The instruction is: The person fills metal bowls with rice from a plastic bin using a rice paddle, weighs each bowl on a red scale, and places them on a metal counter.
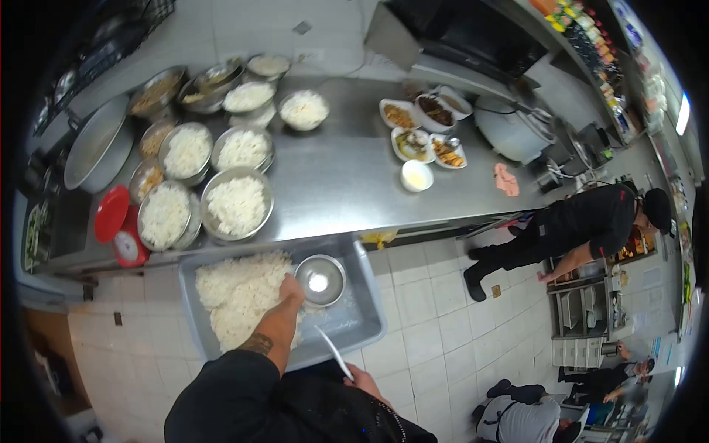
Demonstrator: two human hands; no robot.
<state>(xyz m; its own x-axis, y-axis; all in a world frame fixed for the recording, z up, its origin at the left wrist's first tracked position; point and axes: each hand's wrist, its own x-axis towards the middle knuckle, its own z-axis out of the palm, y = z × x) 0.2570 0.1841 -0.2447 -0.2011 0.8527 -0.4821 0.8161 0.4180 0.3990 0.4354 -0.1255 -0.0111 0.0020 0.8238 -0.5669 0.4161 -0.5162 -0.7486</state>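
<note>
My left hand (292,286) reaches into a grey plastic tub (375,295), its fingers closed at the near rim of a shiny metal bowl (320,280). No rice shows inside this bowl. Cooked white rice (240,292) is heaped along the tub's left side, partly hidden behind my forearm. Close to my body, my right hand (362,384) grips a long white paddle-like utensil (334,351) that points up toward the tub. Its exact kind is hard to make out, being seen nearly edge-on.
Several metal bowls of rice (236,204) crowd the left of the steel counter (332,184), by a red scale (129,247). Small dishes (413,144) and a large cooker (513,129) stand farther right. A person in black (583,221) bends at shelves; others work at lower right.
</note>
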